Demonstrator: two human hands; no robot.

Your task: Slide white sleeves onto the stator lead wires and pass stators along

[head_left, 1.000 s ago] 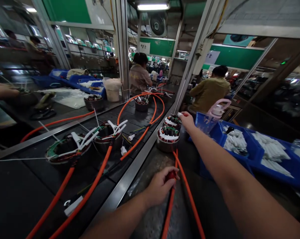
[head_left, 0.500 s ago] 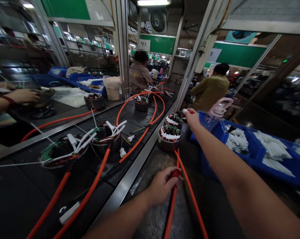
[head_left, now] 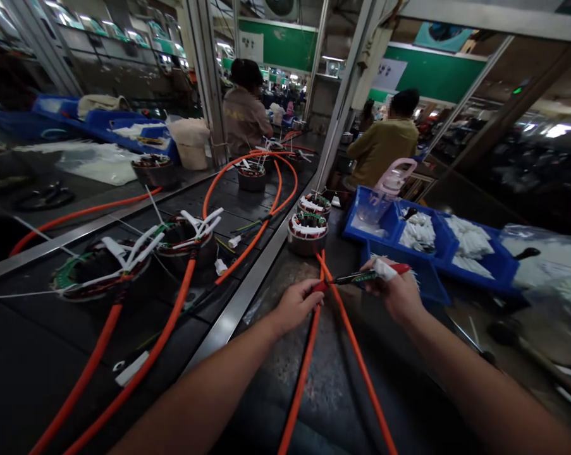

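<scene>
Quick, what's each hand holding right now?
Left hand: closed on a small red cap.
Right hand: closed around what looks like a marker.

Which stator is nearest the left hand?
The front stator of the pair right of the metal rail; the rear stator is farther, and the others stand left of the rail.

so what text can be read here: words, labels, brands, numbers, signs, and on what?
Nothing reads with certainty.
Black-and-red tool, right hand: small letters on the barrel, too blurred to quote.
Left white sheet, green board: dark marks, too small.
Right white sheet: same.
Grey-brown shirt: yellowish marks on the back, too blurred.
</scene>
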